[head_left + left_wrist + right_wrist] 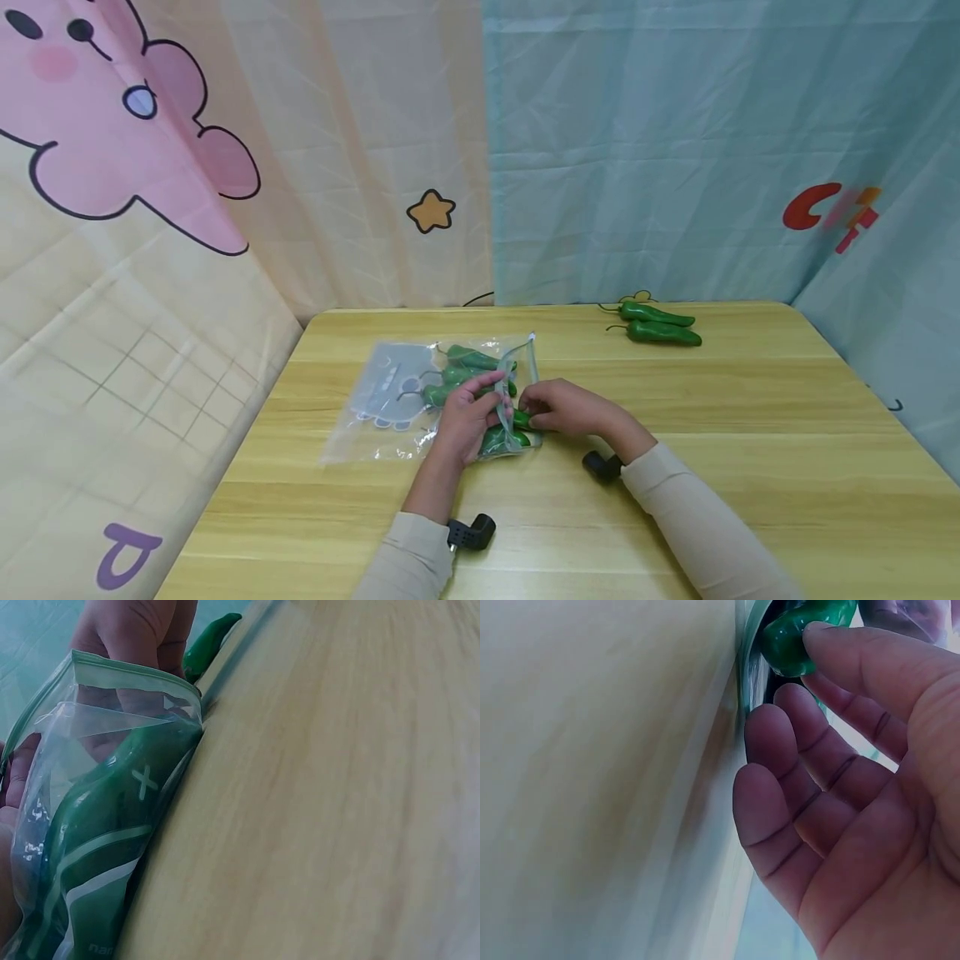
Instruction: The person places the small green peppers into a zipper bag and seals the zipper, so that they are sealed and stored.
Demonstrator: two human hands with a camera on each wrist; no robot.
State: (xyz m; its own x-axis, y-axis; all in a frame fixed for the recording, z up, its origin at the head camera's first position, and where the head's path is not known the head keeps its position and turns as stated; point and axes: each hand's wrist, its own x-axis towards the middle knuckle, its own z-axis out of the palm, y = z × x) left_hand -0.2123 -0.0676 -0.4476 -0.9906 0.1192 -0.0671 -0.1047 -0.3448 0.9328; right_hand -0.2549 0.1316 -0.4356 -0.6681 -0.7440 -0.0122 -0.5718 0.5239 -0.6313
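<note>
A clear zip bag [345,442] with a printed pale figure lies on the table, its mouth facing right, and several long green peppers [471,358] are inside. At the mouth, my left hand [467,417] holds the bag's upper edge up between thumb and fingers. My right hand [573,408] reaches into the opening from the right and pinches a green pepper [787,645] between thumb and forefinger; its other fingers are loosely bent. Through the bag's film in the left wrist view, a pepper [97,802] lies near the zip strip. The held pepper's far end is hidden.
Two more green peppers [663,332] lie side by side at the back right of the wooden table [750,467]. Patterned curtains [637,150] hang behind the table and along both sides. A dark camera is strapped to each wrist.
</note>
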